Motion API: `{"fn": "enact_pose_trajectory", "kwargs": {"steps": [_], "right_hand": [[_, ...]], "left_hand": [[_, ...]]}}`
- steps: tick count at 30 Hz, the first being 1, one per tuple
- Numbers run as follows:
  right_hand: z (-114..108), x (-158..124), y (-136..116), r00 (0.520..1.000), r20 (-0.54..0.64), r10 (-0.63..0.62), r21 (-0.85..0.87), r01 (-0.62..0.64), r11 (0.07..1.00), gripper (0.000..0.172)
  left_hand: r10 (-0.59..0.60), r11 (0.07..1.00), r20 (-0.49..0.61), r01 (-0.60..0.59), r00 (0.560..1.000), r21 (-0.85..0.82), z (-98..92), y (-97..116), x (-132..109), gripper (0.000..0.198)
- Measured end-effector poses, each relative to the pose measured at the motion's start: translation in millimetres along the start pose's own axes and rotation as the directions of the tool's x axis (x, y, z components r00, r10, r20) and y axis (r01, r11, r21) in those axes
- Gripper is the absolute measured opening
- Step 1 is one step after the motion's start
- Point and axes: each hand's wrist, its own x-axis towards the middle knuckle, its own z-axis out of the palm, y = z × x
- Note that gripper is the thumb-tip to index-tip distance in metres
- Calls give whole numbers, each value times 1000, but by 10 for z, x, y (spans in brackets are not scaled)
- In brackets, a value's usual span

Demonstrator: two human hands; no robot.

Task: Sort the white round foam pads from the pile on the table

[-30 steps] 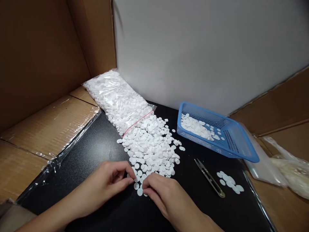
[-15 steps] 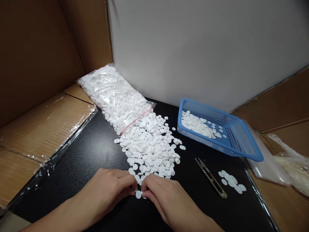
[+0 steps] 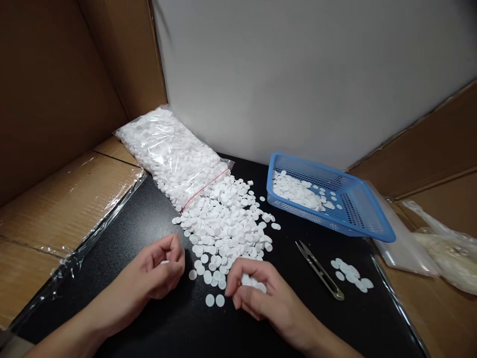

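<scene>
White discs heaped left of blue basket. Front-left of it I see left hand, fingers curled round a disc; right hand, fingers cupping several.

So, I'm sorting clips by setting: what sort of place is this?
Probably a small handwork station, perhaps in a workshop: a black tabletop with cardboard panels around it, a clear bag opening onto a heap of white discs, and small snips.

Workshop corner, probably: black tabletop, cardboard panels (brown, both sides), snips, bagged discs.
</scene>
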Motion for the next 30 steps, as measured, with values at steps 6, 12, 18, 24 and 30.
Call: {"fn": "enact_pose_trajectory", "kwargs": {"steps": [6,12,18,24,30], "right_hand": [[164,-16,279,958,44,-284,-712,229,663,19],[242,-11,264,970,17,-241,-802,157,576,9],[153,-86,103,982,-88,-165,-735,48,677,11],[-880,-621,83,875,-460,-148,-687,-245,684,24],[-1483,-1063,200,726,-674,-135,-618,-455,641,36]], "left_hand": [[-85,979,-10,81,996,-188,24,69,9,21],[51,987,-125,-31,991,161,30,22,26,24],[241,564,49,-181,969,805,93,-132,33,16],[309,148,280,-337,909,930,137,-281,62,17],[289,185,233,-293,929,938,153,-278,44,23]]}}
